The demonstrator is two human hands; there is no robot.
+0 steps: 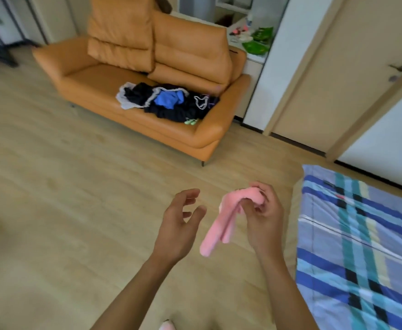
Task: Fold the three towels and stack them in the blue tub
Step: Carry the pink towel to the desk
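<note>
My right hand (264, 217) pinches the top of a small pink towel (221, 225), which hangs doubled over and dangles down to the left above the wooden floor. A short way to its left, my left hand (181, 225) is held up with fingers spread and nothing in it, not touching the towel. No blue tub shows in this view. A bit of pink fabric (166, 326) peeks in at the bottom edge; I cannot tell what it is.
An orange sofa (95, 91) stands ahead with a heap of dark and blue clothes (169, 101) on its seat. A blue plaid bed cover (361, 246) fills the lower right. Closed doors (352, 67) line the right wall. Bare wooden floor (52, 210) spreads left.
</note>
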